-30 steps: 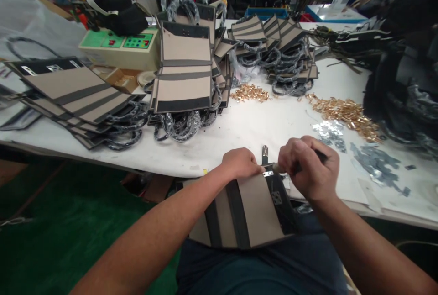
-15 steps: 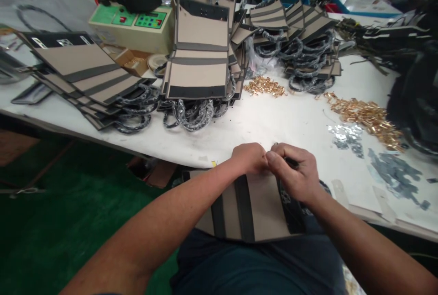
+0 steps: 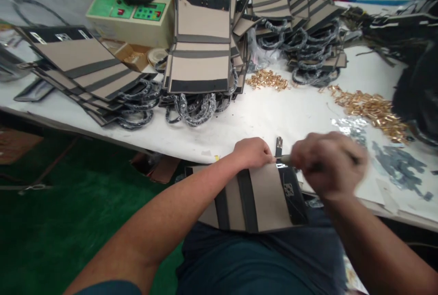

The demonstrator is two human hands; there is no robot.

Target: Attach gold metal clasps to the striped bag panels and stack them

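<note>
A beige and black bag panel (image 3: 270, 199) lies across my lap and the table's front edge. My left hand (image 3: 255, 152) is closed at its upper edge, fingertips pinched at something too small to make out. Blurred by motion, my right hand (image 3: 330, 162) is closed around a dark tool (image 3: 285, 159), whose thin tip points left, close to my left fingertips. A dark tab with a metal fitting (image 3: 279, 145) sticks up beyond the panel's edge. A metal plate (image 3: 289, 190) sits on the panel's black strip.
Stacks of similar panels (image 3: 201, 25) with wrapped handles stand at the back and left. Gold-coloured pieces (image 3: 372, 110) and grey metal plates (image 3: 400, 165) lie in piles at the right. A green-faced machine (image 3: 132, 21) stands at the back left.
My right hand has moved right, away from my left hand, uncovering the tool's tip, the tab and the metal plate. My left hand stays at the panel's edge. The view has shifted slightly.
</note>
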